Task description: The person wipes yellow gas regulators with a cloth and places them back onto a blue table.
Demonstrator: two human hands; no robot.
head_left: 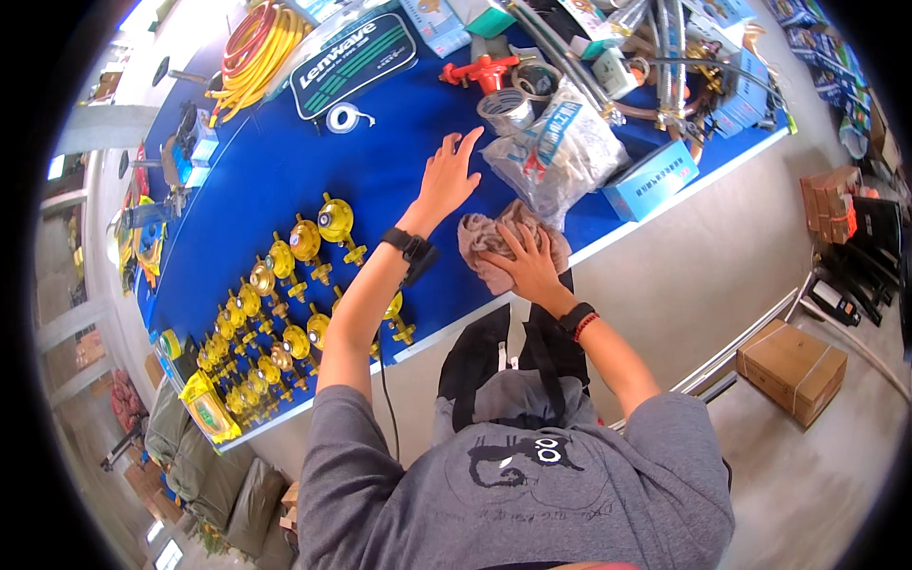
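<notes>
My right hand [528,265] presses on a crumpled brownish-pink cloth [483,258] at the near edge of the blue tabletop [389,157], its fingers curved over the fabric. To its left, my left hand [448,177] reaches forward over the table, holding nothing, with fingers stretched apart. A clear plastic bag [570,157] with contents I cannot make out lies just beyond the cloth. Several yellow gas regulators [305,237] stand in rows on the table to the left of my left forearm.
At the back lie coiled yellow hoses [256,57], a green sign board [353,65], a white tape roll [343,118] and a red valve-like fitting [484,74]. A light-blue box [652,180] sits by the right edge. On the floor, a cardboard box [791,370] rests at the right.
</notes>
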